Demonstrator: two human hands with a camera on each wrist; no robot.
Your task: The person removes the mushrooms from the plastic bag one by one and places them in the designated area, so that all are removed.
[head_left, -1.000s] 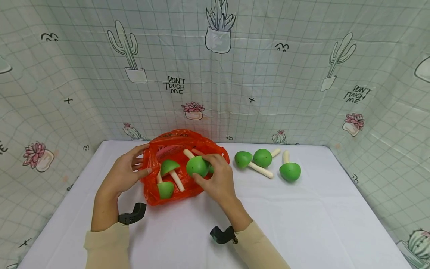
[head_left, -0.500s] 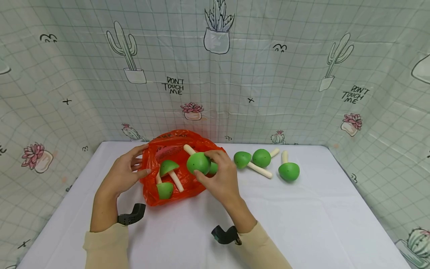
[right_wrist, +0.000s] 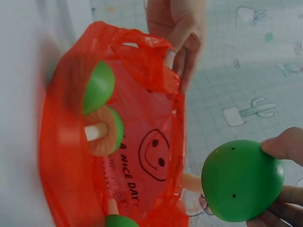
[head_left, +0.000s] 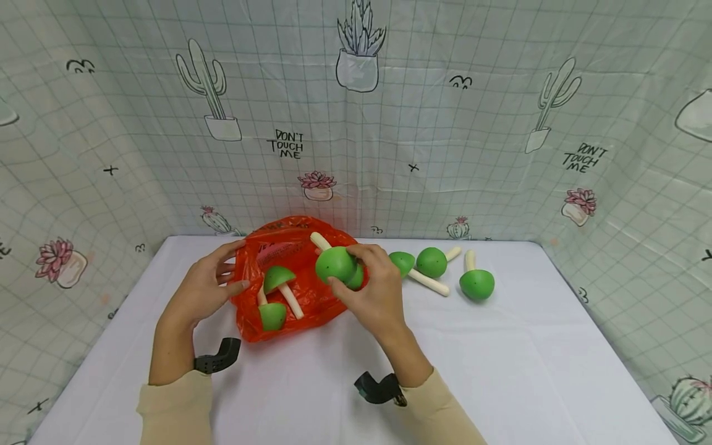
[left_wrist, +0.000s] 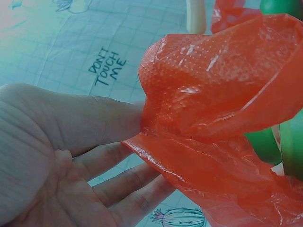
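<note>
My left hand (head_left: 203,284) pinches the left edge of a thin red plastic bag (head_left: 314,309), thumb against fingers, and its mouth stands wide. In my right hand (head_left: 381,290) is a toy mushroom (head_left: 335,264), gripped by its green cap above the bag's right side, its pale stem pointing up and left. Inside the bag, a mushroom with a tilted cap (head_left: 280,278) and another mushroom (head_left: 272,316) lie at the left. Part of a further green cap (head_left: 356,277) shows behind the held one. A printed smiley face (right_wrist: 154,155) appears on the bag in the right wrist view.
Three more green-capped mushrooms lie on the white table (head_left: 500,371) right of the bag: one partly behind my right hand (head_left: 427,282), one behind it (head_left: 432,262), and one farther right (head_left: 477,284). A grid-patterned cloth (head_left: 411,123) with cactus drawings hangs behind.
My right hand has lifted the mushroom slightly up and to the right. The bag's right edge is now more covered by that hand. The left hand keeps its place on the bag.
</note>
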